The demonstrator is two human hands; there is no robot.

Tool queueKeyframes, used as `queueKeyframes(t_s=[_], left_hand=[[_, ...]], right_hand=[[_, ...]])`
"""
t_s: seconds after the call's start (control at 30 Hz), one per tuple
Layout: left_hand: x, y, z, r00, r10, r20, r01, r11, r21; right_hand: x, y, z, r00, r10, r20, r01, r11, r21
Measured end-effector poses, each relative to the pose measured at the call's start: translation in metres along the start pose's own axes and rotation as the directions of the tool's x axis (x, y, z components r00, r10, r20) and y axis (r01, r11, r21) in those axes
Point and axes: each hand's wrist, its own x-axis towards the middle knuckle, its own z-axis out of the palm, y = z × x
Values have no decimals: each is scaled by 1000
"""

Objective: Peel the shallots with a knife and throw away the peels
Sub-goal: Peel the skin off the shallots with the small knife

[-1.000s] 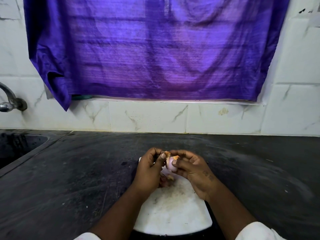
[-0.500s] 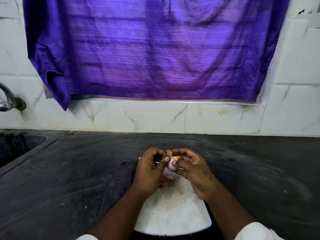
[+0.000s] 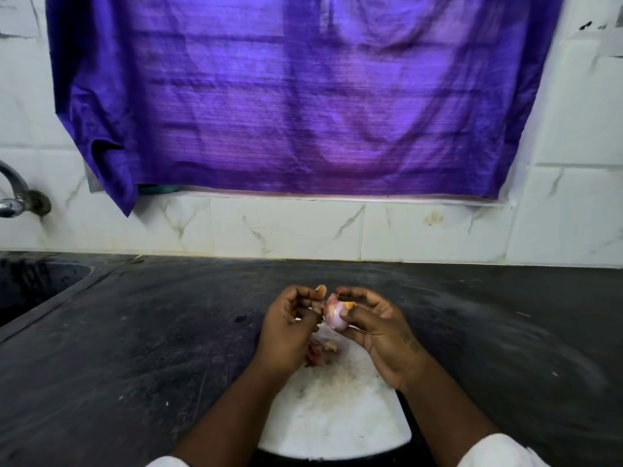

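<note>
A pale pink, partly peeled shallot (image 3: 334, 315) is pinched between the thumb and fingers of my right hand (image 3: 381, 335), held a little above a white cutting board (image 3: 332, 419). My left hand (image 3: 286, 335) curls just left of the shallot, its fingertips holding an orange-brown strip of peel (image 3: 321, 290) that sticks up. Loose peels (image 3: 320, 350) lie on the board under my hands. I cannot make out a knife; a small glint between the left fingers is unclear.
The board lies on a dark stone countertop (image 3: 135, 348). A sink (image 3: 30, 281) and a metal tap (image 3: 13, 197) are at the far left. White marbled tiles (image 3: 286, 227) and a hanging purple cloth (image 3: 286, 96) fill the wall behind.
My left hand has drawn slightly away from the shallot, pulling a strip of peel up and to the left. The right hand has turned the shallot a little.
</note>
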Motion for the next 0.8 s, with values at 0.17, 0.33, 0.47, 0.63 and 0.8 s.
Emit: queueKeyframes(t_s=[0.17, 0.33, 0.47, 0.63, 0.8], left_hand=[[0, -4, -3, 995, 99, -14, -93, 965, 243], [-1, -5, -5, 996, 84, 7, -82, 946, 314], [-6, 0, -2, 992, -37, 119, 18, 988, 156], [-3, -4, -1, 998, 6, 68, -18, 983, 183], [-2, -6, -2, 997, 16, 73, -27, 988, 153]], right_hand=[[1, 1, -3, 998, 1, -56, -3, 999, -33], [2, 1, -3, 998, 5, -66, -8, 999, -51], [3, 2, -3, 997, 10, -72, -12, 999, -37], [2, 3, -2, 998, 4, -67, -7, 999, -44], [2, 3, -1, 999, -8, -50, 3, 996, -90]])
